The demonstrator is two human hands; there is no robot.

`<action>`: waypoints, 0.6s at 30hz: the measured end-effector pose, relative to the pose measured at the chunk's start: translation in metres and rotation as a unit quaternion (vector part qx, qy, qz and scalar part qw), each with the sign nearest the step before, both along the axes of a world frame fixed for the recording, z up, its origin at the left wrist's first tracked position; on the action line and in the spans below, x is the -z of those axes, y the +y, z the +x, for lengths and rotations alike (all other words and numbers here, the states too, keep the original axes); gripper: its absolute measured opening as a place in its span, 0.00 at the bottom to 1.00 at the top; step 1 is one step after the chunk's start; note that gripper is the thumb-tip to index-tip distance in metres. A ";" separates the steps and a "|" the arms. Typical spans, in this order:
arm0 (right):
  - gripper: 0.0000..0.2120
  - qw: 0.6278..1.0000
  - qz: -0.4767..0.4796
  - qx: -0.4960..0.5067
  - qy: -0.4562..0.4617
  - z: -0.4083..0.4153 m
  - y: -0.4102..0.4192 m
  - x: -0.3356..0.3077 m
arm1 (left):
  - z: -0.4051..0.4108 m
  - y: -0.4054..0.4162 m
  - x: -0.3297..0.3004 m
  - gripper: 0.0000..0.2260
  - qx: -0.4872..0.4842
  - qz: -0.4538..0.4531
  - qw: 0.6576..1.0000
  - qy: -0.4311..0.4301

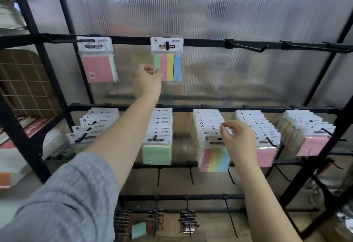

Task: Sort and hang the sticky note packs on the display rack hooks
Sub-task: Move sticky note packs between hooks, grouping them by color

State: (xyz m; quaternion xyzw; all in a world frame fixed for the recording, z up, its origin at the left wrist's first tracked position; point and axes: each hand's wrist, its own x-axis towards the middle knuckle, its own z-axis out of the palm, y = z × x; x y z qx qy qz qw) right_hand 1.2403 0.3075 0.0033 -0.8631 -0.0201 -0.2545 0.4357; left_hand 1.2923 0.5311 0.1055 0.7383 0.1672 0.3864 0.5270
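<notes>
Left hand: the left hand [146,81] is raised to the top rail, fingers curled round the lower left corner of the striped pack [168,58], pinching its green edge.
Striped pack: hangs from a top-rail hook [167,45], just above and right of the left hand; green, pink, yellow and blue strips show.
Pink pack: a pink pack [98,60] hangs on the next hook, to the left of the left hand, apart from it.
Right hand: the right hand [238,138] is at the middle rail, thumb and fingertips pinching the white header of the front rainbow pack [214,152].
Rainbow pack: foremost in a row on its hook, directly under the right hand's fingers.
Neighbouring rows: green packs [157,146] to the left of the right hand, pink packs [266,152] just to its right.
Bare hook: an unloaded hook [248,46] juts from the top rail, above the right hand.
</notes>
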 end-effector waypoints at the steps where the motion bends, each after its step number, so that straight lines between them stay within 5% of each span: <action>1: 0.07 1.000 0.010 0.011 -0.001 -0.004 0.001 0.002 | -0.005 -0.001 0.008 0.07 0.003 0.007 1.000 0.012; 13: 0.18 0.992 0.115 0.034 0.040 -0.023 -0.007 0.027 | -0.064 -0.004 0.083 0.02 0.021 -0.007 0.999 0.037; 18: 0.21 0.988 0.143 0.016 0.053 -0.023 -0.014 0.028 | -0.092 -0.013 0.108 0.02 -0.058 0.035 0.997 0.026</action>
